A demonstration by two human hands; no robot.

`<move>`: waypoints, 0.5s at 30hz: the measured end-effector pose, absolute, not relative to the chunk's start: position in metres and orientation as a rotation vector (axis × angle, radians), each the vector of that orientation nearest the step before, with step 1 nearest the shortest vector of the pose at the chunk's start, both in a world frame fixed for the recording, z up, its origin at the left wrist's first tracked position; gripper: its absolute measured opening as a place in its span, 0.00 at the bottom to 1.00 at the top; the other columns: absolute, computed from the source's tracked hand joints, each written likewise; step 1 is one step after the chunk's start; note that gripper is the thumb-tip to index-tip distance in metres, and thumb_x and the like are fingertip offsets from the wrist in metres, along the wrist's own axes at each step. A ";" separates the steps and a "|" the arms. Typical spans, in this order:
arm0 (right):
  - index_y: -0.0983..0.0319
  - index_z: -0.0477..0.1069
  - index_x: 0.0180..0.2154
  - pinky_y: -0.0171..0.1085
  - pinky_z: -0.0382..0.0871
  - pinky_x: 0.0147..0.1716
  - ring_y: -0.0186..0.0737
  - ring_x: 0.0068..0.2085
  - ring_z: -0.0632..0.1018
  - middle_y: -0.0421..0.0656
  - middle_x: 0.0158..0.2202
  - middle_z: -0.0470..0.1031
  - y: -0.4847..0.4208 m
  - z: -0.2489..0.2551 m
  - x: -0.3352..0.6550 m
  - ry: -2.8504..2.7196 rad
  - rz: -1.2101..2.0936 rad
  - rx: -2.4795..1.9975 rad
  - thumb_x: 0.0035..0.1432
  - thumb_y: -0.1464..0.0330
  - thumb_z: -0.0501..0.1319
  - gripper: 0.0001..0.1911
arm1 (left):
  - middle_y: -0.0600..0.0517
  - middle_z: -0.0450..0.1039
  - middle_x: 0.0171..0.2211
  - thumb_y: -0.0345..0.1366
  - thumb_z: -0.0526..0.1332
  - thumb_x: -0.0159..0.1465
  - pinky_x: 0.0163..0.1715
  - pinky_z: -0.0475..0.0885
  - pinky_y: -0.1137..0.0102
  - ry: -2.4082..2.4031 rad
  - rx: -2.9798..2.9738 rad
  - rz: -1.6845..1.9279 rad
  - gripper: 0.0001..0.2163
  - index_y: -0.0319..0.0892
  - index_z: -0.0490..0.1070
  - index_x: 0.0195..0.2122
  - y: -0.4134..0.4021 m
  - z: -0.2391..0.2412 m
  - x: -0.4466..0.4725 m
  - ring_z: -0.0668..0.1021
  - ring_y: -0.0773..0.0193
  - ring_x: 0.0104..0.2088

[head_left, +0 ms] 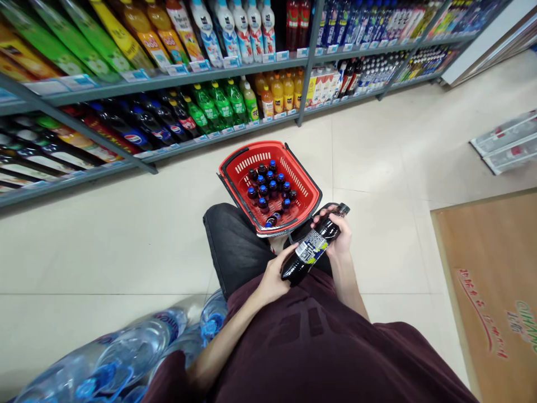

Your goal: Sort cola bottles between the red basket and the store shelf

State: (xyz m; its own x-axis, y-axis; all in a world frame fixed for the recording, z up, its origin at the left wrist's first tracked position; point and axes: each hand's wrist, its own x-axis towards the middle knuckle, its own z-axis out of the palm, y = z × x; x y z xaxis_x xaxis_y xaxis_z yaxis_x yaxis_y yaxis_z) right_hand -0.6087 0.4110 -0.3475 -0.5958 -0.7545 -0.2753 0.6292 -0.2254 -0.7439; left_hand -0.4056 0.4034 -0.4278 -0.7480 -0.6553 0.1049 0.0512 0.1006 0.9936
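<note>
A dark cola bottle (311, 246) with a blue, white and yellow-green label lies slanted across my lap, its black cap up to the right. My left hand (274, 277) grips its base end. Around the neck end, just below the cap, my right hand (338, 232) has its fingers closed. Beyond my knees a red shopping basket (308, 190) stands on the floor. Inside it are several small dark bottles (272, 187), most with blue caps and a few with black ones. One of them is lying tilted at the basket's near end.
Shelves of drinks (226, 73) run along the far side, with green, orange and dark bottles on the lower level. Large water jugs (138, 347) stand close by my left side. A wooden panel (490, 280) with red writing is at the right.
</note>
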 end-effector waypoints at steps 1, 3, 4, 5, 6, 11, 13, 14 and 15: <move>0.60 0.68 0.39 0.38 0.78 0.31 0.36 0.32 0.79 0.37 0.32 0.75 0.412 -0.348 -0.611 1.075 -1.931 -0.177 0.48 0.66 0.69 0.17 | 0.39 0.72 0.63 0.24 0.65 0.54 0.63 0.72 0.56 -1.797 0.561 -1.816 0.40 0.40 0.61 0.70 0.403 -0.425 -0.408 0.77 0.49 0.62; 0.60 0.67 0.38 0.40 0.79 0.34 0.36 0.31 0.79 0.37 0.32 0.74 0.414 -0.349 -0.615 1.060 -1.930 -0.185 0.47 0.65 0.68 0.16 | 0.36 0.67 0.67 0.27 0.68 0.56 0.67 0.68 0.53 -1.720 0.526 -1.979 0.41 0.40 0.57 0.72 0.402 -0.421 -0.410 0.73 0.48 0.66; 0.60 0.67 0.38 0.41 0.80 0.36 0.35 0.31 0.78 0.37 0.32 0.74 0.415 -0.350 -0.617 1.050 -1.928 -0.196 0.47 0.65 0.68 0.16 | 0.36 0.64 0.69 0.29 0.71 0.56 0.69 0.65 0.52 -1.709 0.515 -2.039 0.43 0.40 0.56 0.73 0.401 -0.419 -0.410 0.71 0.47 0.68; 0.60 0.67 0.38 0.43 0.80 0.38 0.35 0.31 0.78 0.36 0.32 0.74 0.416 -0.350 -0.619 1.041 -1.925 -0.211 0.47 0.65 0.68 0.16 | 0.36 0.61 0.70 0.32 0.74 0.56 0.71 0.62 0.51 -1.709 0.504 -2.092 0.46 0.41 0.55 0.73 0.400 -0.418 -0.410 0.68 0.45 0.69; 0.59 0.67 0.38 0.44 0.81 0.39 0.35 0.31 0.78 0.36 0.32 0.73 0.417 -0.351 -0.621 1.032 -1.920 -0.228 0.47 0.65 0.67 0.16 | 0.36 0.58 0.72 0.35 0.77 0.54 0.72 0.59 0.49 -1.710 0.488 -2.148 0.49 0.42 0.54 0.74 0.399 -0.417 -0.408 0.65 0.44 0.71; 0.59 0.66 0.39 0.44 0.81 0.40 0.34 0.31 0.77 0.36 0.32 0.72 0.421 -0.353 -0.625 0.990 -1.884 -0.281 0.48 0.65 0.67 0.16 | 0.39 0.58 0.73 0.49 0.75 0.56 0.67 0.66 0.47 -1.311 0.394 -2.549 0.48 0.47 0.56 0.75 0.401 -0.421 -0.403 0.65 0.39 0.71; 0.59 0.66 0.39 0.41 0.80 0.36 0.33 0.30 0.76 0.36 0.31 0.72 0.421 -0.354 -0.621 0.927 -1.866 -0.269 0.46 0.64 0.67 0.17 | 0.37 0.64 0.69 0.50 0.73 0.58 0.58 0.75 0.49 -1.062 0.383 -2.698 0.45 0.48 0.57 0.74 0.406 -0.422 -0.406 0.76 0.39 0.62; 0.59 0.66 0.39 0.39 0.78 0.33 0.33 0.29 0.75 0.36 0.31 0.72 0.421 -0.354 -0.619 0.886 -1.854 -0.259 0.46 0.64 0.67 0.18 | 0.36 0.67 0.66 0.50 0.73 0.58 0.51 0.78 0.52 -0.958 0.367 -2.768 0.45 0.48 0.56 0.74 0.409 -0.422 -0.409 0.80 0.41 0.56; 0.59 0.66 0.39 0.36 0.77 0.31 0.33 0.29 0.75 0.36 0.31 0.72 0.421 -0.355 -0.616 0.847 -1.840 -0.249 0.46 0.63 0.67 0.18 | 0.35 0.70 0.64 0.49 0.73 0.57 0.44 0.80 0.55 -0.874 0.344 -2.832 0.46 0.48 0.55 0.74 0.411 -0.421 -0.413 0.83 0.42 0.50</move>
